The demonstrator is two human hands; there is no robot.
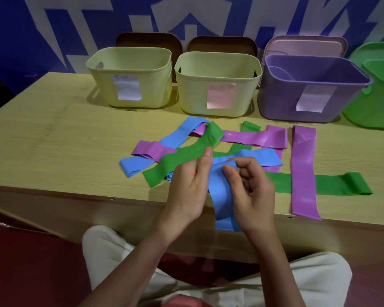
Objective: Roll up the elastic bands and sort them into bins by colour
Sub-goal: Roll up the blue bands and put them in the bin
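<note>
Holding a flat blue elastic band (221, 196) at the near table edge, your left hand (187, 191) and right hand (252, 191) both grasp its top end, your right fingers (230, 171) curled over the fold. The band hangs limp over the light wooden table (53, 140), smooth and unrolled, its lower end past the edge. Beyond your hands lies a crossed heap of blue, green and purple bands; one long purple elastic band (303, 171) runs near-to-far at right, over a green elastic band (333, 183). Along the far side stand two pale yellow plastic bins (131, 78), a purple plastic bin (275, 96) and a green plastic bin (375, 107).
</note>
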